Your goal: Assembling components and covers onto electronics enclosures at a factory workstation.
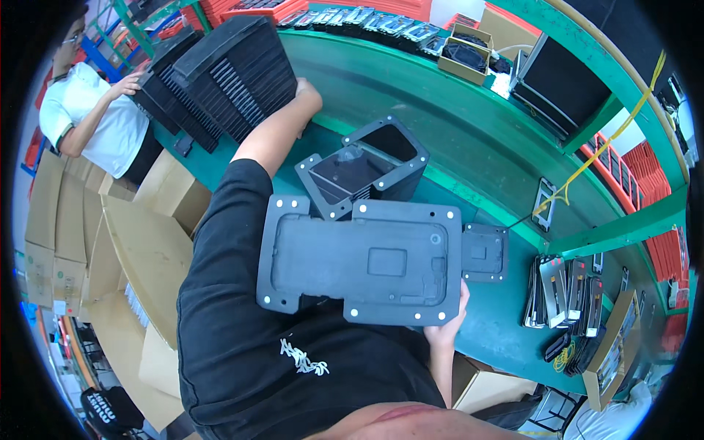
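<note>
My right hand (449, 324) grips the black tray (330, 253) by its edge; my left hand (308, 97) touches the tall stack (268, 70), its grip hidden. I should keep the tray level.

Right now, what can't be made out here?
All in the head view:
Right hand: most fingers hidden by the black tray.
Black tray: far side faces away from the camera.
Left hand: grip partly hidden by the black stack.
Co-worker: head partly cut off by the dark rim.
</note>
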### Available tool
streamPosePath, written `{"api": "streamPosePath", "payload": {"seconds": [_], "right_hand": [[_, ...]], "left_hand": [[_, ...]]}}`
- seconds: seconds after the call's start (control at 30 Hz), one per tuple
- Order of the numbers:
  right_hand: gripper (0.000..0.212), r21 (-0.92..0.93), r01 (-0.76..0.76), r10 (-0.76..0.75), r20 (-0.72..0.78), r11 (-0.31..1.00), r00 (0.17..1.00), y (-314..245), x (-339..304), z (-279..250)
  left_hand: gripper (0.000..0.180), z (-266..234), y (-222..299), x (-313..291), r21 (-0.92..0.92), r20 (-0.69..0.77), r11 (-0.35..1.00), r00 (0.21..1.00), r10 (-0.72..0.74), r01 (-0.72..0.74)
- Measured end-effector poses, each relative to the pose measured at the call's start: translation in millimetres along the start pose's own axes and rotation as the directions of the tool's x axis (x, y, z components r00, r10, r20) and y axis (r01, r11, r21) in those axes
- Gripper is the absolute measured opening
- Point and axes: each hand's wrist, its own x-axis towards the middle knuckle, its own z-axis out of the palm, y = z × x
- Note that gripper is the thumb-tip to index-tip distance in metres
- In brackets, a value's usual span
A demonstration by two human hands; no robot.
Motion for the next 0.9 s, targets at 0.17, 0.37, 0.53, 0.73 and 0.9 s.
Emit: {"api": "streamPosePath", "payload": {"seconds": [0.17,0.37,0.53,0.73,0.9], "right_hand": [[0.064,0.032,-0.113,0.114,-0.02,0.993,0.993,0.4,0.8,-2.8],[0.063,-0.066,-0.08,0.078,-0.023,0.995,0.997,11.4,-2.5,-2.3],[0.064,0.021,-0.18,0.18,-0.045,0.984,0.983,16.2,-7.6,0.9],[0.063,0.264,-0.246,0.258,-0.011,0.933,0.966,31.5,-17.8,6.5],[0.063,0.248,-0.201,0.2,0.03,0.948,0.979,18.1,-7.0,7.5]], "left_hand": [[0.106,12.1,-33.3,17.2,-0.001,-0.051,1.0,0.998,-0.024,0.024],[0.1,8.8,-54.1,30.1,-0.012,-0.103,0.999,0.993,-0.05,0.049],[0.096,30.2,-57.3,30.1,-0.035,-0.145,0.998,0.988,-0.058,0.054],[0.09,32.4,-52.8,40.9,-0.077,-0.17,0.997,0.985,-0.041,0.028],[0.085,51.7,-27.0,36.2,-0.137,-0.161,0.991,0.987,-0.014,-0.008]]}}
